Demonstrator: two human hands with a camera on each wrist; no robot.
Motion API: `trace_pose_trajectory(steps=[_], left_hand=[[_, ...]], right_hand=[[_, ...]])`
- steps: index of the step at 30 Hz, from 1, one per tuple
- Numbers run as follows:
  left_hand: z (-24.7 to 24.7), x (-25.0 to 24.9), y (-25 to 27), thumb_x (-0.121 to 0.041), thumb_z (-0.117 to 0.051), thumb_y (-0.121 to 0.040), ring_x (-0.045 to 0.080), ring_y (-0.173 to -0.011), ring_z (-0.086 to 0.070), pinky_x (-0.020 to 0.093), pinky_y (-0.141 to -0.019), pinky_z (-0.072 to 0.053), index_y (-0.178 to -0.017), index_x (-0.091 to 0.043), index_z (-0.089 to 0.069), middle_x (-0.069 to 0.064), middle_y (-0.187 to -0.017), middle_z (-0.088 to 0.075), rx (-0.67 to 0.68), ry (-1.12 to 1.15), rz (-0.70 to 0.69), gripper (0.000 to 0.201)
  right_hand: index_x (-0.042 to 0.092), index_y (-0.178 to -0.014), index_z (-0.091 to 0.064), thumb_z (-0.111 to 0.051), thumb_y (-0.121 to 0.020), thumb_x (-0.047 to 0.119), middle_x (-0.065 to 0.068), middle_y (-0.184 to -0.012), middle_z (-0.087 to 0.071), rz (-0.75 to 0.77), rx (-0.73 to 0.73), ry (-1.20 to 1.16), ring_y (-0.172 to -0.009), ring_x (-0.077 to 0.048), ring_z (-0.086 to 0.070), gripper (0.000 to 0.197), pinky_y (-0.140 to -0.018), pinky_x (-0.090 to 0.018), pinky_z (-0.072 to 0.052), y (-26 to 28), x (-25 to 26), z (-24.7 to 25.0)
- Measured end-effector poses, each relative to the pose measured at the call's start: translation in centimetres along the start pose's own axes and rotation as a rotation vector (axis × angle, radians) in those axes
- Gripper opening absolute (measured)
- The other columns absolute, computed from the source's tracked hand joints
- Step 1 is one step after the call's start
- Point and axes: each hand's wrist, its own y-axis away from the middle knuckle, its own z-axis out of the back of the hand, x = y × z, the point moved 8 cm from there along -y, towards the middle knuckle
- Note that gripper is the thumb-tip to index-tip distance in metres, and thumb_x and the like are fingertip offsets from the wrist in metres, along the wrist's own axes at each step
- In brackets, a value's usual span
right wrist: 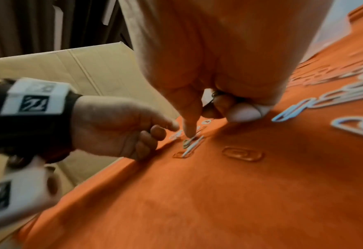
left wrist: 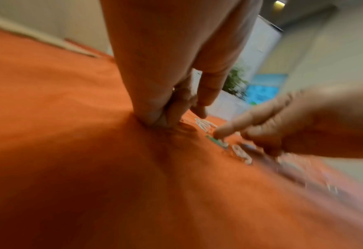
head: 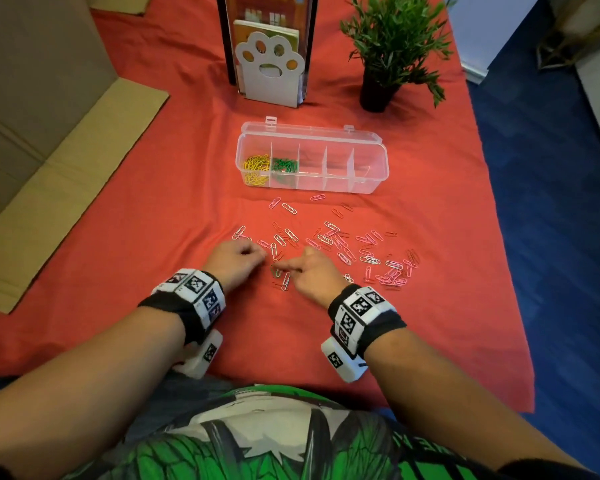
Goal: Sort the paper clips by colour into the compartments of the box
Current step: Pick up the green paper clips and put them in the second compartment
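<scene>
Flattened cardboard point(head: 59, 188) lies far left on the red cloth point(head: 153, 237). The left hand point(head: 234, 263) rests curled; what it holds cannot be told. The right hand point(head: 309, 273) presses its forefinger on a green clip point(right wrist: 186, 143). Loose paper clips point(head: 347, 249) scatter rightward, near the clear box point(head: 312, 164); a paw-shaped holder point(head: 271, 69) and potted plant point(head: 394, 46) stand beyond.
</scene>
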Motion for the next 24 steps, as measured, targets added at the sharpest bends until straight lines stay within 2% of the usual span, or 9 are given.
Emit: trace_pose_trajectory(steps=[2, 4, 6, 8, 11, 13, 16, 19, 24], left_hand=[[-0.7, -1.0, 0.3, -0.017, -0.066, -0.081, 0.015, -0.065, -0.051, 0.024, -0.067, -0.040, -0.088, -0.018, -0.072, 0.001, -0.071, -0.056, 0.031, -0.306, -0.172, 0.009], [-1.6, -1.5, 0.8, -0.018, -0.068, -0.080, 0.019, -0.080, -0.053, 0.024, -0.077, -0.040, -0.102, -0.019, -0.071, 0.003, -0.084, -0.051, 0.065, -0.505, -0.301, 0.023], [-2.4, -2.0, 1.1, -0.016, -0.067, -0.080, 0.022, -0.086, -0.055, 0.022, -0.080, -0.039, -0.107, -0.019, -0.070, 0.003, -0.087, -0.047, 0.085, -0.545, -0.371, 0.027], [-2.8, -2.3, 1.1, -0.015, -0.066, -0.080, 0.023, -0.088, -0.056, 0.021, -0.079, -0.038, -0.104, -0.017, -0.071, 0.005, -0.088, -0.047, 0.081, -0.572, -0.411, 0.024], [-3.2, -2.7, 1.0, -0.015, -0.064, -0.082, 0.028, -0.092, -0.056, 0.027, -0.079, -0.040, -0.096, -0.010, -0.069, 0.013, -0.093, -0.052, 0.085, -0.638, -0.452, 0.016], [-3.2, -2.6, 0.9, -0.015, -0.061, -0.084, 0.028, -0.092, -0.055, 0.027, -0.080, -0.038, -0.091, -0.008, -0.065, 0.010, -0.092, -0.051, 0.088, -0.637, -0.444, 0.011], [-2.6, -2.2, 0.3, -0.012, -0.058, -0.085, 0.028, -0.092, -0.054, 0.028, -0.080, -0.036, -0.086, -0.010, -0.060, 0.003, -0.088, -0.048, 0.055, -0.586, -0.384, 0.003], [-2.5, -2.2, 0.2, -0.012, -0.064, -0.081, 0.028, -0.092, -0.055, 0.030, -0.082, -0.040, -0.089, -0.011, -0.063, 0.008, -0.090, -0.055, 0.077, -0.615, -0.409, 0.009], [-2.9, -2.4, 0.6, -0.013, -0.064, -0.081, 0.029, -0.091, -0.057, 0.035, -0.083, -0.046, -0.089, -0.008, -0.064, 0.013, -0.096, -0.056, 0.102, -0.665, -0.474, 0.009]], right_hand=[[0.015, -0.113, -0.069, -0.047, -0.091, 0.005, -0.002, -0.091, -0.035, -0.043, -0.081, -0.027, -0.063, 0.000, -0.035, 0.033, -0.058, -0.008, -0.033, 0.2, -1.2, 1.1], [0.017, -0.108, -0.072, -0.046, -0.090, 0.005, -0.004, -0.095, -0.036, -0.101, -0.116, -0.018, -0.067, -0.006, -0.040, 0.033, -0.058, -0.009, -0.032, 0.5, -2.4, 2.2], [0.018, -0.105, -0.073, -0.045, -0.089, 0.004, -0.003, -0.095, -0.037, -0.126, -0.133, 0.041, -0.079, -0.013, -0.044, 0.034, -0.068, -0.016, -0.035, 0.8, -3.2, 3.5], [0.013, -0.100, -0.072, -0.044, -0.088, 0.002, -0.003, -0.093, -0.041, -0.148, -0.164, 0.026, -0.079, -0.016, -0.047, 0.032, -0.067, -0.020, -0.037, 1.0, -3.6, 4.6], [0.013, -0.080, -0.063, -0.044, -0.086, -0.003, -0.001, -0.076, -0.053, -0.260, -0.206, -0.384, -0.064, -0.013, -0.051, 0.025, -0.055, -0.019, -0.041, 1.4, -4.7, 5.2], [0.011, -0.081, -0.057, -0.043, -0.091, -0.004, -0.004, -0.072, -0.053, -0.314, -0.184, -0.828, -0.062, -0.013, -0.052, 0.022, -0.052, -0.018, -0.046, 1.9, -5.0, 4.7], [0.001, -0.096, -0.059, -0.038, -0.099, 0.012, -0.012, -0.083, -0.062, -0.365, -0.076, -1.363, -0.080, -0.023, -0.063, 0.024, -0.071, -0.026, -0.055, 2.3, -4.4, 3.8], [-0.003, -0.102, -0.058, -0.030, -0.101, 0.025, -0.019, -0.098, -0.066, -0.389, 0.000, -1.503, -0.094, -0.031, -0.065, 0.040, -0.090, -0.037, -0.051, 2.4, -4.0, 3.4], [-0.003, -0.100, -0.058, -0.029, -0.101, 0.023, -0.020, -0.098, -0.067, -0.421, 0.027, -1.480, -0.085, -0.029, -0.069, 0.039, -0.079, -0.034, -0.056, 2.2, -3.6, 3.0]])
